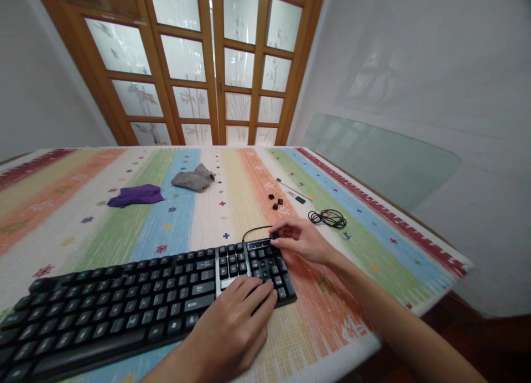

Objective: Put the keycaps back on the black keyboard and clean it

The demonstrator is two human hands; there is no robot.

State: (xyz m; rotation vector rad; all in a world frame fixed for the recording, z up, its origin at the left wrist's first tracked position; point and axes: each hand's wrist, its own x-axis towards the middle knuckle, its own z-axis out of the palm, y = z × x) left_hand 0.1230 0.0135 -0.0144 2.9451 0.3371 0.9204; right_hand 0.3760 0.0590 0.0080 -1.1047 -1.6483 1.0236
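Observation:
A black keyboard (136,300) lies along the near side of the table, its number pad at the right end. My left hand (238,322) rests on the lower number pad, fingers stretched out over the keys and holding nothing. At the keyboard's top right corner, my right hand (305,239) is closed, thumb and index pinching a small black keycap (274,235), mostly hidden by the fingers. Some number pad spots around (262,265) look lower than the keys beside them. Beyond the right hand, 3 loose black keycaps (275,206) sit on the cloth.
Right of the keycaps are a coiled black cable (327,218), a small black piece (300,200) and a thin rod (295,189). A purple cloth (136,195) and a grey cloth (194,179) lie farther back on the striped tablecloth (232,178).

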